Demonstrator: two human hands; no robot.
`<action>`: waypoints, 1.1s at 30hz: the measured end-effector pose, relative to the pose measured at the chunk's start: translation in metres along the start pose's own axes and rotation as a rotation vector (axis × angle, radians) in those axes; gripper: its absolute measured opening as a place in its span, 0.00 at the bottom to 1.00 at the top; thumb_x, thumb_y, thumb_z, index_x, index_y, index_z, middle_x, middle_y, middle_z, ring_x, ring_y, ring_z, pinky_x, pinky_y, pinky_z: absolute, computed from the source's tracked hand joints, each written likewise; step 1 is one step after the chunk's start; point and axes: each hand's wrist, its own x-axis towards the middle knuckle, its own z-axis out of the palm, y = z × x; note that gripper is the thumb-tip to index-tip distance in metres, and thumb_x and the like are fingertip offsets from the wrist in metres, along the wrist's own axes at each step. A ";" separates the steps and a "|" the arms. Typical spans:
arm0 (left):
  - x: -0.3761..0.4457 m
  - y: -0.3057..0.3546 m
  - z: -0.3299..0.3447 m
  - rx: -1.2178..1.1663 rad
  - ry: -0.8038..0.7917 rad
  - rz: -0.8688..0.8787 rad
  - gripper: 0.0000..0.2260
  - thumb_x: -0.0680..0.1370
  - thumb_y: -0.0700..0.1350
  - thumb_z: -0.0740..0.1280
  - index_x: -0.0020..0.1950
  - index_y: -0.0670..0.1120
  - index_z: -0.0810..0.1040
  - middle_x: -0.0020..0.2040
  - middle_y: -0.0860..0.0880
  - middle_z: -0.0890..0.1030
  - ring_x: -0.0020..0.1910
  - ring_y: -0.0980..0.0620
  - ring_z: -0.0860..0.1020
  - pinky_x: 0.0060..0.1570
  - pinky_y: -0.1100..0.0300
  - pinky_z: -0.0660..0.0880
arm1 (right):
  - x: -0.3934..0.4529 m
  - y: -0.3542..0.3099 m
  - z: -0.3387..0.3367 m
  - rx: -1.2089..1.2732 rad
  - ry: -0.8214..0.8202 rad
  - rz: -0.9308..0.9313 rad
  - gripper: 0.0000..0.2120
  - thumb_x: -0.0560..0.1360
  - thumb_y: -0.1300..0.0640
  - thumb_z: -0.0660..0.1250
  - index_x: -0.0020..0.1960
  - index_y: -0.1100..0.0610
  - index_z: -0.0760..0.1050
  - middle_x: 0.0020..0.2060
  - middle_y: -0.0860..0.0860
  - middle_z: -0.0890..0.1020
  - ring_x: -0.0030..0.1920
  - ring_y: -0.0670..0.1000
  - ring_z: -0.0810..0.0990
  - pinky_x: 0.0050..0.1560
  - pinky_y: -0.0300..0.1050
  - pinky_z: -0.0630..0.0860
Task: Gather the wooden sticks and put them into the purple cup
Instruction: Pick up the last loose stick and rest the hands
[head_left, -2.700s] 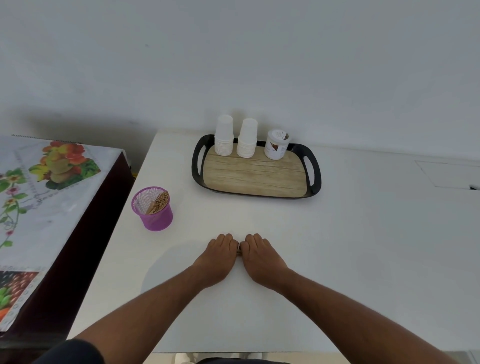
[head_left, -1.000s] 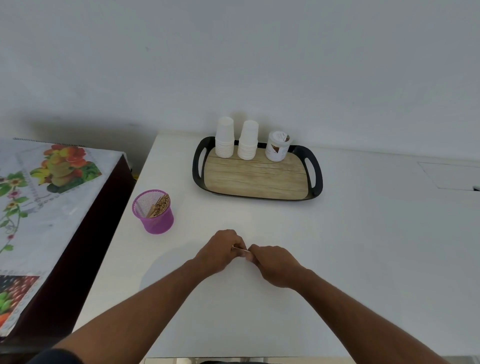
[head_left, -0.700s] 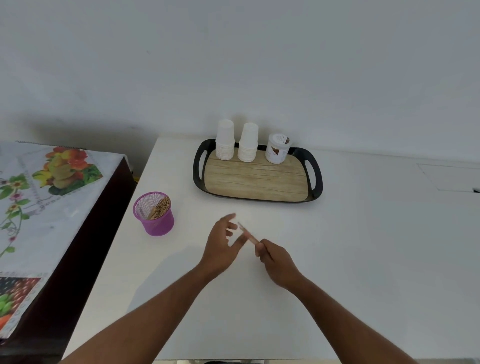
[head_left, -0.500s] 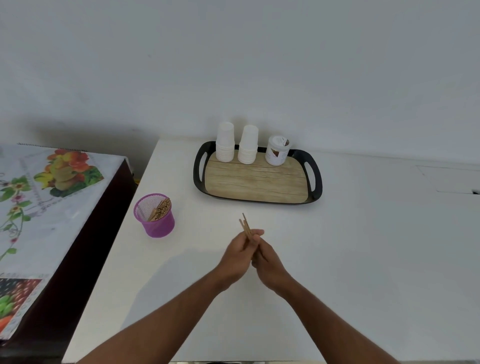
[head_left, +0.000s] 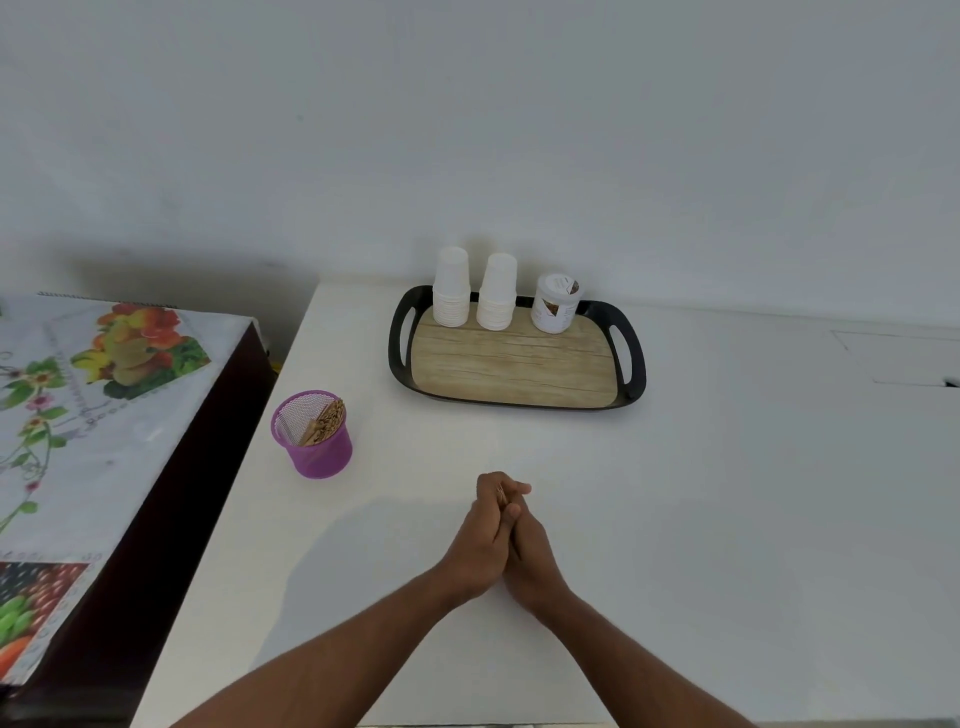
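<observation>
On the white table (head_left: 727, 519), left hand (head_left: 480, 545) and right hand (head_left: 530, 558) clasp wooden sticks (head_left: 500, 493), right of the purple cup (head_left: 314, 441).

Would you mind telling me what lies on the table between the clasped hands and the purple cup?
Nothing: in the head view, only bare white table separates the left hand from the purple cup.

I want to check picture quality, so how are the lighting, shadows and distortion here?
Head view: soft, even light, no glare; a faint shadow lies on the white table left of the clasped hands; wide-angle bending curves the table's far edge; the tray looks sharp.
</observation>
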 end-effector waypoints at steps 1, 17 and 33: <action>-0.001 0.000 0.002 -0.012 0.021 -0.015 0.11 0.84 0.35 0.54 0.62 0.49 0.64 0.65 0.53 0.77 0.67 0.62 0.73 0.72 0.53 0.69 | 0.000 0.000 0.001 -0.007 0.014 0.010 0.16 0.87 0.64 0.48 0.57 0.63 0.75 0.47 0.55 0.81 0.52 0.50 0.80 0.52 0.41 0.79; -0.006 0.016 0.003 0.070 -0.037 -0.031 0.14 0.85 0.33 0.54 0.68 0.38 0.70 0.75 0.48 0.69 0.78 0.52 0.60 0.76 0.68 0.53 | 0.012 0.026 -0.011 -1.269 0.069 -0.316 0.28 0.87 0.52 0.54 0.84 0.55 0.50 0.83 0.47 0.52 0.83 0.48 0.46 0.83 0.50 0.42; 0.013 -0.008 -0.009 0.096 -0.057 -0.070 0.13 0.87 0.41 0.52 0.66 0.46 0.74 0.61 0.59 0.77 0.63 0.70 0.72 0.78 0.55 0.54 | 0.014 0.007 -0.002 -1.062 0.182 -0.449 0.13 0.84 0.55 0.63 0.65 0.55 0.81 0.59 0.48 0.85 0.63 0.48 0.80 0.67 0.51 0.74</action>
